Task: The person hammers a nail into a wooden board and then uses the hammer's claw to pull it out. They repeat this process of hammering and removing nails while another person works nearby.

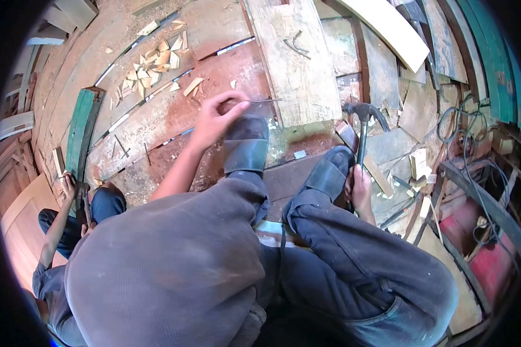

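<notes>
My left hand [219, 120] pinches a long thin nail [266, 100] between thumb and fingertips. The nail points right, its tip over the edge of a pale wooden board [301, 69]. Gripped in my right hand [362, 188] is a claw hammer [362, 133], its head up beside the board's near end. Some dark nails [297, 47] lie on the board. More loose nails [121, 147] lie on the floor to the left. My shoes [247, 144] stand close to the board's near end.
A heap of wood offcuts [156, 63] lies at upper left. On the left, another person's hand [68, 188] touches a green beam [82, 130]. Cables [463, 124], wood scraps and a red object [492, 260] are at right. A curved pale plank [396, 32] lies upper right.
</notes>
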